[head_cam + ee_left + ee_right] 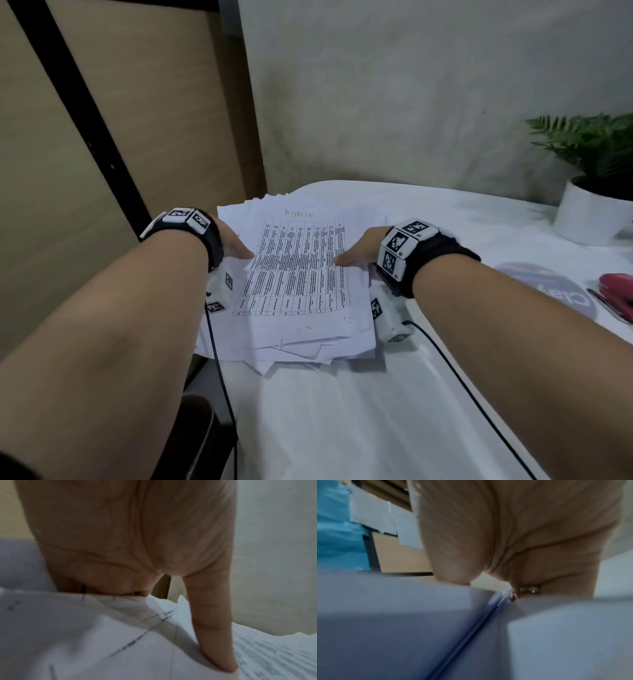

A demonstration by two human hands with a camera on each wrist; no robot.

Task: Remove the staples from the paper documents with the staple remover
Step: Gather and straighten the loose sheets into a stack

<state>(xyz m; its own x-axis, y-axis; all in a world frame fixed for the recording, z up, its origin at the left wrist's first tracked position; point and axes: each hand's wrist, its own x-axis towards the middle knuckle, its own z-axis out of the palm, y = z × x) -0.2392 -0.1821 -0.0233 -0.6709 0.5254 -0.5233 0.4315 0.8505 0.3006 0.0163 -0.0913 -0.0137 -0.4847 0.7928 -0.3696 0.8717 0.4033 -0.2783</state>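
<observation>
Head view: a messy stack of papers [298, 284] sits on the white counter [342, 411], top sheet a printed table with "ADMIN" handwritten above it. Left hand [236, 245] is on the stack's 9 o'clock edge, right hand [359, 251] on its 3 o'clock edge, thumbs lying flat on the top sheet. A red tool [616, 298], maybe the remover or a stapler, lies well apart at 3 o'clock near the counter edge. A potted plant [592, 205] stands at 2 o'clock.

Left wrist view: thumb straight and pressed onto the papers [102, 635]; the fingers [120, 586] go behind the paper edge, so can't tell if they curl.

Right wrist view: blurry. Palm over the papers [393, 622], a ring [529, 588] on one finger; the fingers are hidden too, can't tell.
</observation>
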